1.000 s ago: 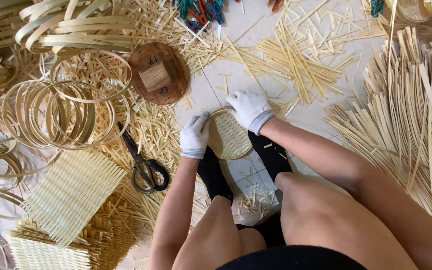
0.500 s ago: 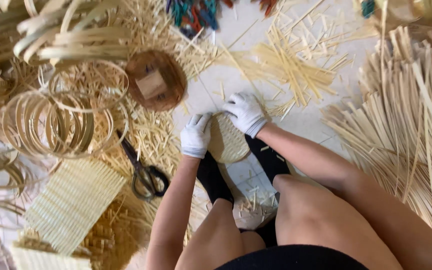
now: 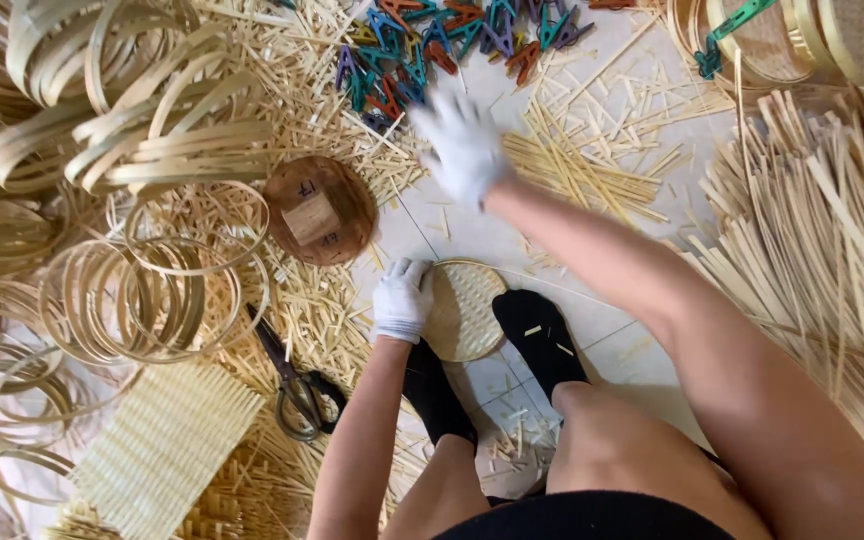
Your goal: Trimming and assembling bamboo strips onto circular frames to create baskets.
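A small round woven bamboo disc point(image 3: 467, 312) with a hoop rim lies on the tiled floor between my two black-socked feet. My left hand point(image 3: 401, 300), in a white glove, grips the disc's left edge. My right hand point(image 3: 462, 145), also gloved and blurred by motion, is stretched out far ahead with fingers apart and nothing in it. It hovers just below a pile of coloured plastic clips point(image 3: 432, 45) at the top of the view.
A round brown wooden mould point(image 3: 319, 210) lies left of the disc. Black-handled scissors point(image 3: 297, 385) rest on bamboo scraps. Bamboo hoops point(image 3: 142, 290) are heaped at left, a woven mat point(image 3: 157, 450) at lower left, long bamboo strips point(image 3: 822, 260) at right.
My right hand has left the disc and reached forward toward the coloured clips. My left hand stays on the disc's left edge. The camera has tilted forward.
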